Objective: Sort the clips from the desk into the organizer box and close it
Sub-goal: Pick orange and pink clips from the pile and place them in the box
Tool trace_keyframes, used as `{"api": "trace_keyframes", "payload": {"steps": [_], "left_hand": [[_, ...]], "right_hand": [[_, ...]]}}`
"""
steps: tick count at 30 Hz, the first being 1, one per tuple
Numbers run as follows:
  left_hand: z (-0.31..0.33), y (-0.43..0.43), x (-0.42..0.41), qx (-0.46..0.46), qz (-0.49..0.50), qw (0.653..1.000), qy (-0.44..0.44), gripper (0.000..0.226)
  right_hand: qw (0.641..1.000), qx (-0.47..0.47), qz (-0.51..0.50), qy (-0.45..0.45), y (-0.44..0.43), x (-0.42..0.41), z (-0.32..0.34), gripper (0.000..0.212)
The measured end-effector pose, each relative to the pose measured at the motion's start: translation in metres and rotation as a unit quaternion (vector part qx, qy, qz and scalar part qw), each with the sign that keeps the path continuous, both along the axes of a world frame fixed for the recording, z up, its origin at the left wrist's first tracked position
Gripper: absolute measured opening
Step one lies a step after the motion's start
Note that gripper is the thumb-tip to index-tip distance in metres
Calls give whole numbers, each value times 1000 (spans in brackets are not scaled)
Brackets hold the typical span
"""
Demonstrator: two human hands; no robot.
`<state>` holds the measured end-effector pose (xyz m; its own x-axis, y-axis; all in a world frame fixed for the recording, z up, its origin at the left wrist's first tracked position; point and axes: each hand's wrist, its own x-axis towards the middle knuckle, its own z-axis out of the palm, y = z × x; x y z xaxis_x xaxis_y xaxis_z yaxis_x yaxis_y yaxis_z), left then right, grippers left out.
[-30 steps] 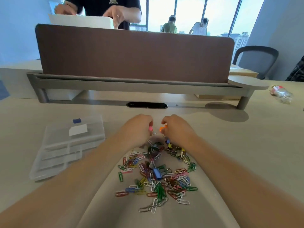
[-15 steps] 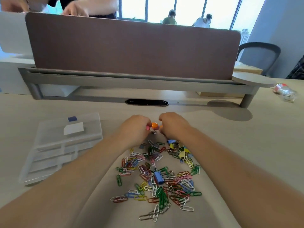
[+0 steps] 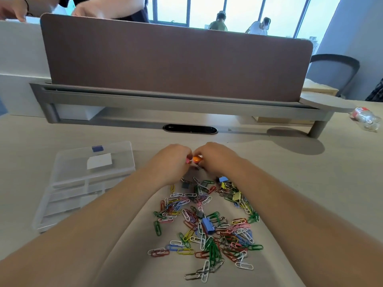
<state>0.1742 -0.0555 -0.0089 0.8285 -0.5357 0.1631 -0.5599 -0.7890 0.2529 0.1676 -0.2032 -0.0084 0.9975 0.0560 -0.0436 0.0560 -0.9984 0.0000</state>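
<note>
Organizer box (image 3: 83,183) left of clips (image 3: 207,224) on desk (image 3: 310,183), both before divider (image 3: 176,59).

Office: desk divider panel (image 3: 176,59), swivel chair (image 3: 333,69).

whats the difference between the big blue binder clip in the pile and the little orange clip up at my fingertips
The large blue binder clip lies loose in the pile of coloured paper clips, untouched; the small orange clip is pinched by the right hand, beside the left hand holding a pink clip. The blue one shows nearly whole; the orange one is partly hidden by the hands. Neither is in the clear plastic organizer box yet.
</note>
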Motion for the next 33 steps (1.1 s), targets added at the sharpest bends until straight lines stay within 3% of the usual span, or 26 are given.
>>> {"api": "trace_keyframes", "payload": {"steps": [5, 9, 18, 29, 33], "left_hand": [[-1, 0, -2, -12, 8, 1000, 4, 31], [0, 6, -10, -22, 12, 1000, 11, 29], [12, 40, -31, -43, 32, 999, -3, 27], [29, 114, -38, -28, 136, 990, 14, 22], [33, 151, -38, -7, 170, 985, 26, 28]], "right_hand": [[998, 20, -32, 41, 0, 2, 11, 29], [997, 49, -50, -12, -3, -9, 8, 26], [996, 64, -53, -40, 16, -30, 19, 26], [981, 187, 42, -30, 101, -46, 34, 28], [980, 177, 85, -14, 138, -39, 37, 33]]}}
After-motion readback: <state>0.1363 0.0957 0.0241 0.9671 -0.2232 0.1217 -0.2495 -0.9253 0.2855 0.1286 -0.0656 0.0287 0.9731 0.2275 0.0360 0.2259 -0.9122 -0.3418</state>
